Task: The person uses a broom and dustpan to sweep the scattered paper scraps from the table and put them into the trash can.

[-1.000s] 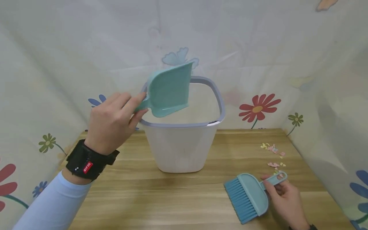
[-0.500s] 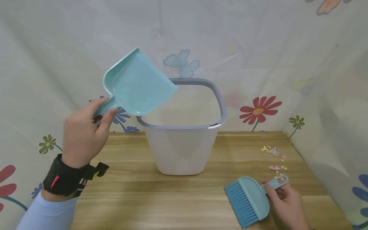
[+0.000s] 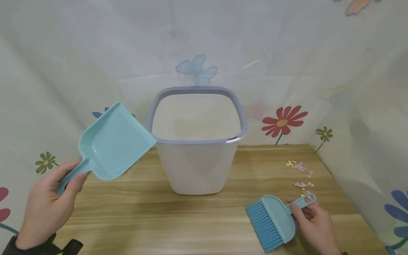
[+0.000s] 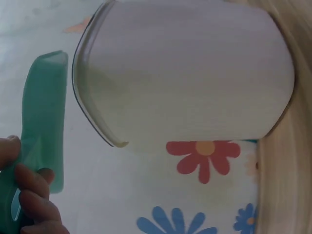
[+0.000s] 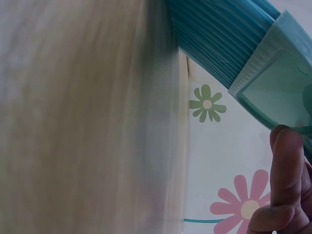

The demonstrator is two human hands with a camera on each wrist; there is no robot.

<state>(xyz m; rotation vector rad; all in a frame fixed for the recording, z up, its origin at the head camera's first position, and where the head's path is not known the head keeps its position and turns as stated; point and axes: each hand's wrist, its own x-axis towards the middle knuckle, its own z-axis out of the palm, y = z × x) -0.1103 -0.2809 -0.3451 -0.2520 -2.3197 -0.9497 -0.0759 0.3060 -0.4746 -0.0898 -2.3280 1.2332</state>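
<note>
A light blue dustpan (image 3: 116,143) is held by its handle in my left hand (image 3: 51,205), raised to the left of the bin. No scraps show on its pan. The left wrist view shows the dustpan (image 4: 46,112) edge-on, with fingers (image 4: 36,204) curled round its handle. My right hand (image 3: 317,223) grips the handle of a small blue brush (image 3: 272,223) low at the front right. In the right wrist view the bristles (image 5: 224,39) point toward the wooden table. The white bin (image 3: 196,168) with a grey-blue rim stands upright in the middle; its bottom inside is hidden.
Small pink and yellow paper scraps (image 3: 299,166) lie scattered on the wooden table (image 3: 143,226) at the right, some just behind the brush handle. A flower-printed cloth (image 3: 271,53) hangs behind and at both sides of the table.
My left hand has carried the dustpan from over the bin's opening, left and down beside it, turning the pan on the way. My right hand and the brush have hardly moved.
</note>
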